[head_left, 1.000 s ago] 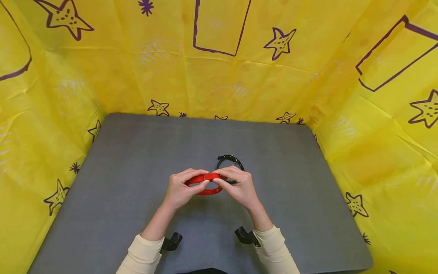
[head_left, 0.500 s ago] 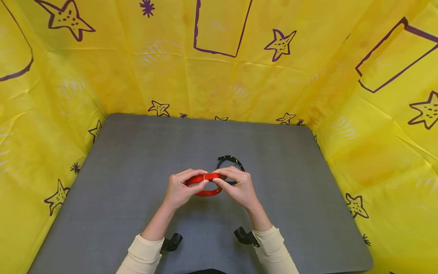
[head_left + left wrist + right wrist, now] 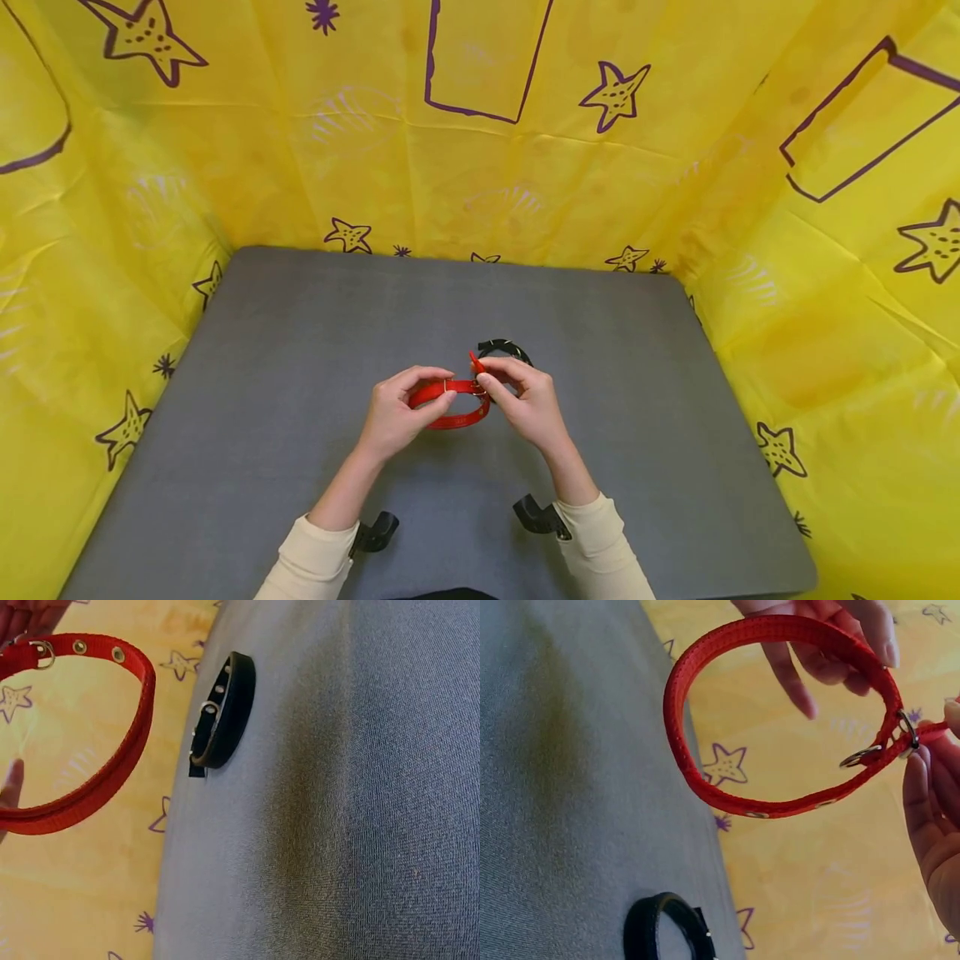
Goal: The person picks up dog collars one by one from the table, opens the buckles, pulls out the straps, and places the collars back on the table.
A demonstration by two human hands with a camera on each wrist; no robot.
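Note:
A red pet collar (image 3: pixel 459 422) with metal eyelets is held up in a loop above the table by both hands. My left hand (image 3: pixel 399 410) pinches its band between thumb and fingers on the left side. With thumb and forefinger, my right hand (image 3: pixel 527 402) pinches the strap's free end, which sticks up and away from the loop. In the right wrist view the strap end comes through the metal buckle (image 3: pixel 907 733), and a D-ring (image 3: pixel 860 756) hangs beside it. A black collar (image 3: pixel 241 705), also looped, lies on the table just behind the right hand.
The grey table (image 3: pixel 315 317) stretches out around the hands. Yellow cloth (image 3: pixel 495 167) with purple starfish drawings encloses its back and both sides. Black wrist mounts (image 3: pixel 536 515) jut inward from the cream sleeves.
My right hand has pulled the collar's free end up and back out of line with the band. The left hand stays nearly still; the black collar is where it was.

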